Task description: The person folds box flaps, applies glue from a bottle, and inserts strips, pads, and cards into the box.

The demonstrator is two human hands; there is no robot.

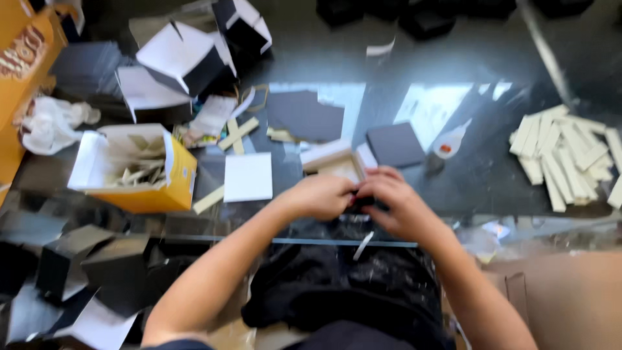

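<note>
Dark glossy tabletop [479, 175] from the head view, pretty cluttered: we've got a yellow cardboard box [139, 172] of pale strips at left, a white square card [248, 177] beside it, and a heap of cream strips [570, 159] far right. Our left hand [319, 196] and right hand [396, 201] meet at the near edge, fingers curled shut around a small dark piece [358, 200], mostly hidden, just below a tan open box [334, 162].
</note>
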